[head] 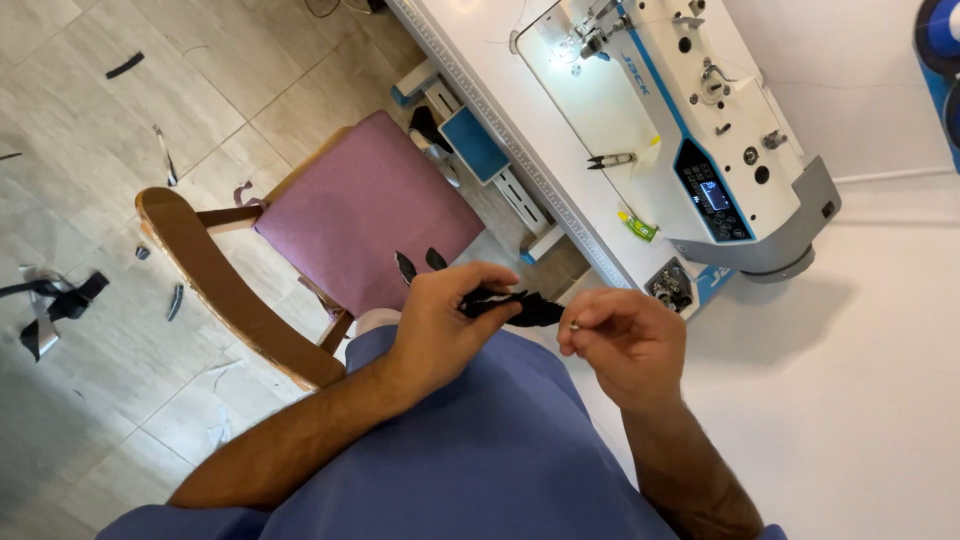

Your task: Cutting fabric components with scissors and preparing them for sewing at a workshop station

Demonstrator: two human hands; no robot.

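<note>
While both hands hover over the lap, clear of the worktop (880, 400), the work looks to be at the hand-prep stage, i.e. nothing is under the needle of the white sewing machine (700, 120) and its bed is bare apart from a pair of thread snips (612, 159) and a small green-yellow item (638, 226) near the edge.

Left hand (440, 325): grip closed on a small black fabric piece (520, 308), fingers curled over its near end, thumb side pressing it. The piece runs from that grip toward the right hand, its far end just short of, maybe touching, the right fingertips; can't tell which.

Right hand (625, 335): thumb and forefinger pinched together on something tiny and metallic at the tips, prob. a pin, needle or small fitting; too small to say. So that grip is closed, w/ the fabric just to its left at about the same height.

Judgement: the piece is picked up and being fiddled by hand; any machine stitching seems not yet begun, as far as this view shows.

Beyond the left grip, a wooden chair w/ pink seat pad (365, 205) carries two small black scraps (420, 263). More offcuts (55, 300) lie on the tiled floor, well apart from both hands.
</note>
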